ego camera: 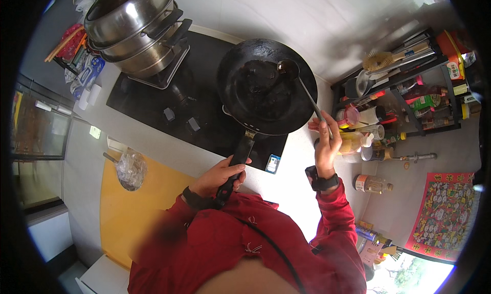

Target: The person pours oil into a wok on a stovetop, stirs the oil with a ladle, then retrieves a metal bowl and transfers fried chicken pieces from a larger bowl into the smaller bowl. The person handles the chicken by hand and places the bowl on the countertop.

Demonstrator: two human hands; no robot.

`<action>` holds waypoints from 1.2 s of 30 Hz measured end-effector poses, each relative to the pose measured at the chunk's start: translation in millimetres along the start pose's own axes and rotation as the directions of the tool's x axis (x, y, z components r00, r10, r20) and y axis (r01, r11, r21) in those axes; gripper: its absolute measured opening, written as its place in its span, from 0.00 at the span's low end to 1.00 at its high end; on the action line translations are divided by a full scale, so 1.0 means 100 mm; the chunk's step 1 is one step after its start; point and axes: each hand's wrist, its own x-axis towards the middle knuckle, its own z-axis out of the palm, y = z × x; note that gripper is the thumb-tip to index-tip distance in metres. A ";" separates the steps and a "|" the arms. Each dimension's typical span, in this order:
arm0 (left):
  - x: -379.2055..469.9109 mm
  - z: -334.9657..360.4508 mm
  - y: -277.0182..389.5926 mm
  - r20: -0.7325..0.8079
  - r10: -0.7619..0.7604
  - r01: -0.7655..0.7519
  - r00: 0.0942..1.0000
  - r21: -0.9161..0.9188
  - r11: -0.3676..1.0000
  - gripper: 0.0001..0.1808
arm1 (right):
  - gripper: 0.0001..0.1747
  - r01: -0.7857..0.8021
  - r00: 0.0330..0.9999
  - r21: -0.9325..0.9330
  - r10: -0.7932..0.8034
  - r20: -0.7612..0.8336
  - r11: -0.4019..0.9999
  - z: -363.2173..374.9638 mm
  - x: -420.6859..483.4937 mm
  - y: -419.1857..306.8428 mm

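Observation:
My left hand (226,173) is closed around the black handle of a dark wok (264,113), which sits over the right part of the black cooktop (203,102). Between the fingers of my right hand (326,142) is the metal handle of a ladle (288,69). The ladle's bowl is inside the wok, near its upper right, and dark liquid shows in it. A dark, shiny film covers part of the wok's bottom. Both wrists wear black bands.
A stacked metal steamer pot (134,37) stands at the cooktop's upper left. At right, a black rack (418,117) holds bottles and utensils, with an oil bottle (351,142) beside it. A plastic-covered bowl (131,173) rests by the yellow surface (153,194) at lower left.

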 end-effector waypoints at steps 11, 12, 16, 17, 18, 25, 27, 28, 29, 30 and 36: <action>0.00 0.00 0.00 -0.017 -0.014 0.014 1.000 0.009 1.000 0.18 | 0.16 -0.105 0.993 0.010 0.104 0.047 0.994 0.39 0.19 0.52; 0.00 0.00 0.00 -0.007 0.001 -0.001 1.000 0.014 1.000 0.18 | 0.17 -0.191 0.981 0.141 0.185 0.056 0.971 0.41 0.18 0.53; 0.00 0.00 0.00 -0.007 0.003 -0.003 1.000 0.006 1.000 0.18 | 0.19 -0.457 0.872 0.533 0.475 0.114 0.712 0.42 0.11 0.50; 0.00 0.00 -0.01 -0.024 -0.018 0.018 1.000 -0.002 1.000 0.18 | 0.19 -0.497 0.832 0.628 0.535 0.147 0.599 0.40 0.09 0.48; 0.00 0.00 -0.01 -0.014 -0.004 0.004 1.000 0.002 1.000 0.18 | 0.18 -0.543 0.787 0.644 0.594 0.166 0.539 0.37 0.07 0.46; 0.00 0.00 0.00 -0.006 0.003 -0.003 1.000 0.008 1.000 0.18 | 0.20 -0.470 0.869 0.517 0.477 0.130 0.716 0.12 -0.10 0.08; 0.00 0.00 0.00 -0.006 0.004 -0.003 1.000 0.016 1.000 0.18 | 0.22 -0.409 0.907 0.402 0.413 0.081 0.819 0.07 -0.11 -0.02; 0.00 0.00 0.00 -0.009 0.003 -0.003 1.000 0.019 1.000 0.18 | 0.22 -0.362 0.930 0.343 0.361 0.068 0.867 0.04 -0.12 -0.06; 0.00 0.00 0.00 -0.017 -0.003 0.003 1.000 0.018 1.000 0.18 | 0.22 -0.311 0.950 0.281 0.307 0.058 0.908 0.01 -0.12 -0.10; 0.00 0.00 0.00 -0.009 0.006 -0.006 1.000 0.024 1.000 0.18 | 0.23 -0.273 0.962 0.236 0.271 0.043 0.932 -0.02 -0.12 -0.12; 0.01 -0.01 -0.02 0.000 0.012 -0.012 1.000 0.013 1.000 0.18 | 0.21 0.001 0.999 -0.079 0.002 0.033 0.997 -0.08 -0.09 -0.06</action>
